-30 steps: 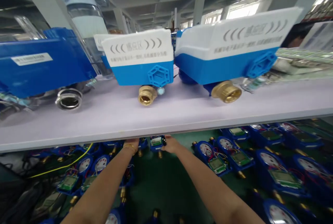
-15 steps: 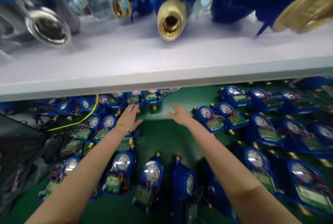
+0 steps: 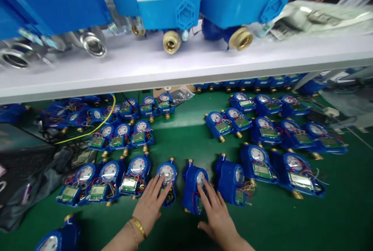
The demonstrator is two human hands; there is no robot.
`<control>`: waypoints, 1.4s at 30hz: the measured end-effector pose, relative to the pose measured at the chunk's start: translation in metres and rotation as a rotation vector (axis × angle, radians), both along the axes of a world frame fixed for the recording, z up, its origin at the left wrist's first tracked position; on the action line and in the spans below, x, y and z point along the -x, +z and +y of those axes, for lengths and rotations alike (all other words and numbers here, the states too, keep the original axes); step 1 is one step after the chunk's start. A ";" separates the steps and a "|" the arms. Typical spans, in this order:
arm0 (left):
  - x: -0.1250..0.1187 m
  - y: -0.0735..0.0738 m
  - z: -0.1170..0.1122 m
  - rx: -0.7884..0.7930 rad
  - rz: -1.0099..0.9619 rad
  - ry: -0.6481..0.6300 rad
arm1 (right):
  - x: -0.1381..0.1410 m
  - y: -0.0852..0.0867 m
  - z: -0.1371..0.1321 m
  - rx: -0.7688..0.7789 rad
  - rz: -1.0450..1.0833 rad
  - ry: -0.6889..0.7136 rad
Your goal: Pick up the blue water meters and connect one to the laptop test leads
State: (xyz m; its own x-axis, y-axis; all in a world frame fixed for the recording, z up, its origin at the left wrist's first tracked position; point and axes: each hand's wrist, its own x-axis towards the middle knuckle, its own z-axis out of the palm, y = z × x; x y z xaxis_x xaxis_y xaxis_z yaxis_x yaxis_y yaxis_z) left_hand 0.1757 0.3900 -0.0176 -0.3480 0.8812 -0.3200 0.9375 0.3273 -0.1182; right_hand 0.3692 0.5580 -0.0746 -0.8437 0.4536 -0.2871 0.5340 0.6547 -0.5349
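My left hand [image 3: 149,203], with a gold bangle on its wrist, lies with fingers outstretched over the lower part of a blue water meter [image 3: 167,172]. Its round white dial shows past the fingertips. My right hand [image 3: 217,213] is also spread, its fingertips at the dial of another blue water meter [image 3: 190,185] that is turned on its side. Whether the fingers press on the meters or hover just above, I cannot tell. Right of that hand stands a further tilted water meter [image 3: 230,179] with loose wires and a small circuit board.
Rows of open blue meters [image 3: 136,165] stand on the green table [image 3: 180,138] on both sides. A white shelf [image 3: 180,66] crosses above, holding boxed meters with brass fittings [image 3: 171,42]. A yellow cable [image 3: 96,128], a laptop [image 3: 23,154] and dark cloth [image 3: 49,185] are at left.
Both hands have drawn back from the far part of the table to the nearer row of meters. The view has shifted, showing more of the shelf's boxes and the table's right side.
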 end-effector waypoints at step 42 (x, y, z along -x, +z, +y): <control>0.152 0.021 0.170 -0.046 0.164 0.334 | 0.096 0.044 0.222 -0.293 0.008 -0.575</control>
State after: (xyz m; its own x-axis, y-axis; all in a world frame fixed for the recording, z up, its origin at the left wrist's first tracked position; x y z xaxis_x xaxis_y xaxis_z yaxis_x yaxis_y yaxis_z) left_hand 0.0237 0.5605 0.0031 -0.6624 0.7224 -0.1986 0.7477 0.6207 -0.2362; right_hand 0.2728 0.7799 -0.0309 -0.4438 0.8928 -0.0773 0.8402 0.3845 -0.3825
